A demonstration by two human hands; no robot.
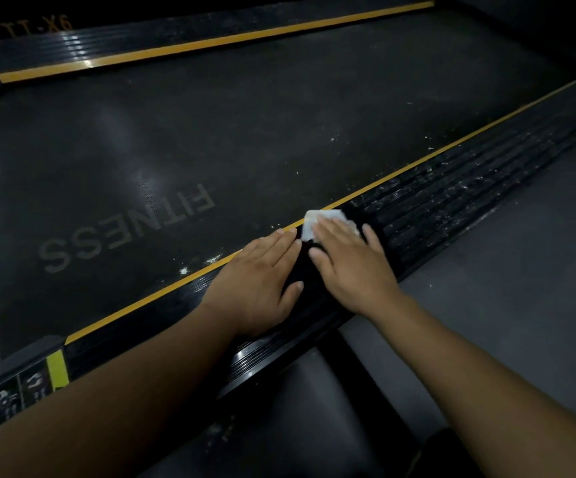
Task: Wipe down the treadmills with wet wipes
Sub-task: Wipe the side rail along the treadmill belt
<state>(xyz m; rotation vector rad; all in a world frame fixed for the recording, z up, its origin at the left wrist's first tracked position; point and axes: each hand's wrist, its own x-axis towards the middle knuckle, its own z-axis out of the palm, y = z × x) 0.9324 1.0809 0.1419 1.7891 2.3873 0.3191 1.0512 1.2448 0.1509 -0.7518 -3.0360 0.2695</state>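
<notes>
right hand (352, 267) fingers (335, 236) straight pressing white wet wipe (312, 224) onto treadmill side rail (452, 201), left hand (255, 284) flat on rail, holding nothing

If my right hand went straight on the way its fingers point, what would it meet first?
The right hand, pressing the wet wipe on the side rail, points toward the yellow stripe; beyond lies the belt, probably nothing raised.

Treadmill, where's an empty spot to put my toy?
The belt between the far rail and near rail is bare, bar white specks. So is the grey floor beside it. Crowded: the near rail under the left hand, right hand and wipe.
</notes>
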